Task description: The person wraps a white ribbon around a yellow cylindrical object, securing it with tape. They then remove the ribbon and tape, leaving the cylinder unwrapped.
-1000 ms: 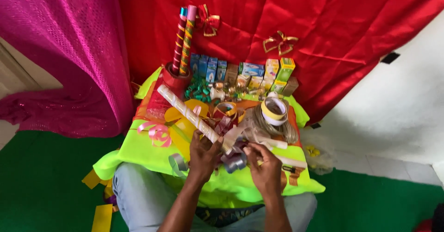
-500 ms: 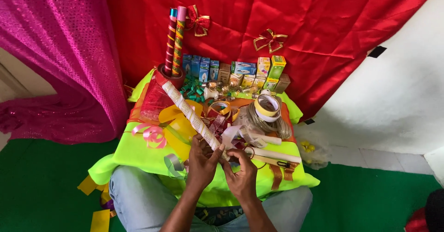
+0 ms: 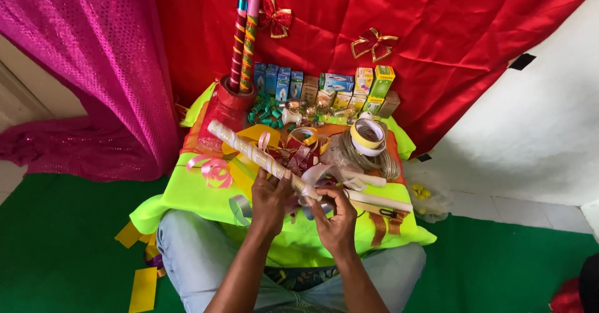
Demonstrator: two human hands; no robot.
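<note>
My left hand [image 3: 270, 202] grips a long white decorated stick [image 3: 249, 152] near its lower end; the stick slants up and to the left over a neon yellow-green cloth [image 3: 187, 194]. My right hand [image 3: 336, 221] pinches the stick's near end, where pink and silver ribbon [image 3: 312, 174] trails off. Both hands are close together just above my lap.
On the cloth lie a pink ribbon curl [image 3: 214, 168], tape rolls [image 3: 367, 137], a coil of cord [image 3: 387, 160] and small green pieces [image 3: 263, 111]. A row of small boxes [image 3: 331, 88] stands behind. Two wrapped sticks [image 3: 244, 38] rise from a red holder. Red drape with bows [image 3: 373, 42] behind.
My right hand has moved left to meet the left hand at the stick's near end. The stick's far tip has shifted slightly as the view moved.
</note>
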